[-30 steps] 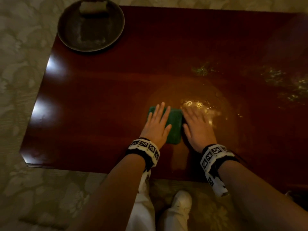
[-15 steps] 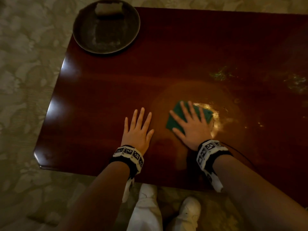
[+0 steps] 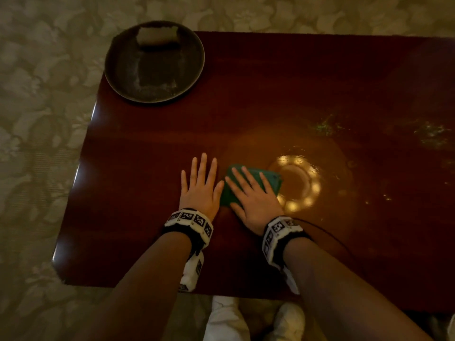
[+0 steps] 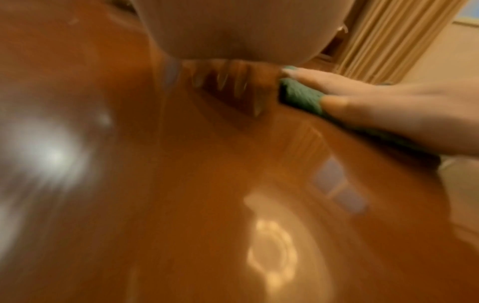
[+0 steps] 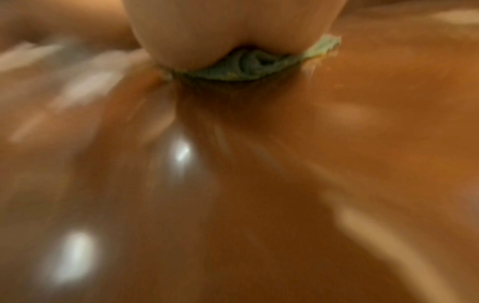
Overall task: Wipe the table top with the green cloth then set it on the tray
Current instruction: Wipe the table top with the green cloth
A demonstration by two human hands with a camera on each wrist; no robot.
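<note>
Hands first: we have both of them flat on the dark red table top (image 3: 246,99), side by side near its front edge. Our right hand (image 3: 253,195) lies palm down with straight, spread fingers on the green cloth (image 3: 272,179), pressing it against the wood; nothing is curled round it. From the left wrist view we see those fingers (image 4: 344,106) lying over the cloth's folded edge (image 4: 300,94), and from the right wrist view the cloth (image 5: 249,63) bunches out from under our palm, though that view is blurred. Our left hand (image 3: 199,190) rests beside it on bare wood, fingers straight and slightly fanned, its thumb just beside the cloth's left edge; we cannot tell whether they touch. Just right of the cloth a ring of lamp glare (image 3: 302,185) shines on the polish, and farther right some pale greenish specks (image 3: 325,125) mark the surface. At the far left corner sits the round dark tray (image 3: 155,92), overhanging the edge a little, with a pale folded cloth (image 3: 157,36) on its far side. It stands well apart from the green cloth. Around the table lies a floral carpet (image 3: 44,119).
</note>
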